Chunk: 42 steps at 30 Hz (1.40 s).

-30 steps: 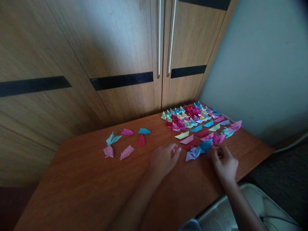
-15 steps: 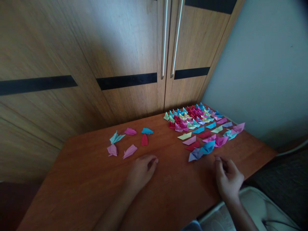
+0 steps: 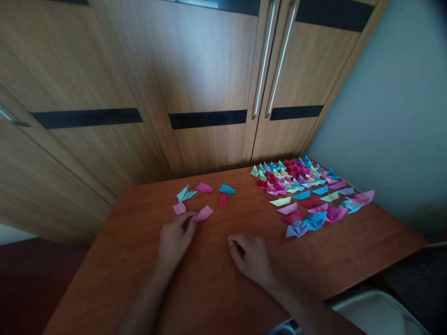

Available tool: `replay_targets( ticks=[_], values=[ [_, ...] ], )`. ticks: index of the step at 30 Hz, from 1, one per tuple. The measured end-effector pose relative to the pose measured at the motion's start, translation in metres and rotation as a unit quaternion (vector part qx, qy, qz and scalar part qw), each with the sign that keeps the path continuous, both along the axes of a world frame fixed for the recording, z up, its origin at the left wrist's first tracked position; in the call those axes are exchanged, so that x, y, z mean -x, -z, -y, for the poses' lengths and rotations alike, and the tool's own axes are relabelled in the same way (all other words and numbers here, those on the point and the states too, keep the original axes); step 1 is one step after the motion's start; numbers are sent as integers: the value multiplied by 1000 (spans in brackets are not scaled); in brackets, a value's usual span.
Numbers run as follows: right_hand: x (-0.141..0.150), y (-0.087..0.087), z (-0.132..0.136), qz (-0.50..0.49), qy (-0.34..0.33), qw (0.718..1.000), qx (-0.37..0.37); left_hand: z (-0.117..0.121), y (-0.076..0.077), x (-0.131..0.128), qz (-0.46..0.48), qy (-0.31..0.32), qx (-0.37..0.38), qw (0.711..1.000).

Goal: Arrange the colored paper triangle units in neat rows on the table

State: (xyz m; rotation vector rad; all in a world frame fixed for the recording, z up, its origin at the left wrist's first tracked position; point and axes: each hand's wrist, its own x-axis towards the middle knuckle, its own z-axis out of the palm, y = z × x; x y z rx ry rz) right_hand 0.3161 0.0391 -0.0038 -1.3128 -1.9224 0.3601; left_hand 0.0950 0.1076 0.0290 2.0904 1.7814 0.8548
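Note:
My left hand [image 3: 177,238] reaches to the small group of folded papers, thumb and forefinger pinched at the near end of a pink folded paper [image 3: 205,213]. Another pink folded paper [image 3: 179,208] lies just beyond its knuckles, partly hidden. Around them lie a mint-green folded paper [image 3: 186,193], a farther pink one [image 3: 204,187], a blue one [image 3: 227,189] and a red one [image 3: 223,201]. My right hand [image 3: 252,260] rests over the middle of the table, fingers curled with the thumb against the forefinger and nothing visible in them.
Many colourful origami boats [image 3: 296,177] stand in rows at the table's back right. Several flat folded strips [image 3: 301,195] and larger boats [image 3: 316,220] lie in front of them. A wooden wardrobe [image 3: 209,149] backs the table [image 3: 115,260]; a pale chair [image 3: 373,314] is at lower right.
My left hand has moved left and forward to the pink folded paper. My right hand has come left from beside the boats to mid-table. The view has shifted left.

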Motion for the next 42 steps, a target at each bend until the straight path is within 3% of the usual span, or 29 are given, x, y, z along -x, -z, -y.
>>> replay_targets(
  ticks=[3, 7, 12, 17, 26, 32, 36, 39, 42],
  values=[
    [14, -2, -34, 54, 6, 998, 22, -5, 4, 12, -6, -42, -16, 999],
    [28, -5, -70, 105, 18, 994, 5, -3, 7, 10, -12, -23, -12, 1000],
    [43, -5, -87, 140, -84, 986, -47, 3, 11, 1, -10, 12, 8, 1000],
    [44, -1, -87, 136, -119, 983, -38, 5, 13, 0, 24, 38, 37, 998],
    [33, -3, -66, 73, -97, 993, 1, 2, 15, -1, 185, 34, 86, 978],
    [28, -3, -54, -82, -76, 993, 32, 6, 7, -9, 280, 45, 140, 949],
    [27, -6, -52, -191, -71, 975, 84, 14, 1, -19, 366, 64, 211, 904],
    [27, -6, -52, -222, -80, 967, 97, 18, 1, -25, 399, 88, 242, 880],
    [28, -4, -53, -238, -92, 962, 96, 20, -1, -27, 411, 91, 240, 875]
  ],
)
